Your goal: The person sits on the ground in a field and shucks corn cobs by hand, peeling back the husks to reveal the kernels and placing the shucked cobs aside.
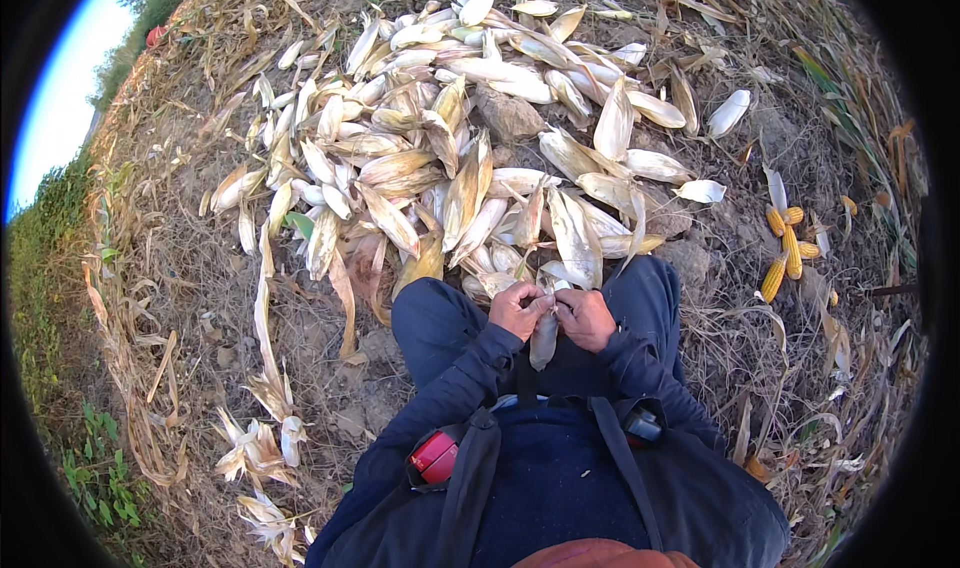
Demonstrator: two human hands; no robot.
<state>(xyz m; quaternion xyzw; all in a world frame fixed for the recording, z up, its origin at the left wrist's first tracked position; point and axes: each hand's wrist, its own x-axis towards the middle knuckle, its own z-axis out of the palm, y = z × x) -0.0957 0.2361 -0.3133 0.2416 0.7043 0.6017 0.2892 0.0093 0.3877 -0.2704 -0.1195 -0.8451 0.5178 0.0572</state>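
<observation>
Between my knees, my left hand (517, 310) and my right hand (588, 319) meet at the tip of a corn ear in its pale husk (544, 343). Fingers of both hands pinch the husk, and the ear's lower part hangs below them toward my lap. Whether any kernels are bared I cannot tell, as the fingers cover the tip. Directly in front of my knees lies a broad heap of dry, unhusked corn ears (397, 166), cream to brown.
Several bare yellow corn cobs (792, 253) lie on the soil at right. Stripped husks (259, 448) are scattered at left. A large clod of earth (508, 114) sits within the heap. Dry stalks (862, 110) line the right side, and green plants (101, 463) grow at lower left.
</observation>
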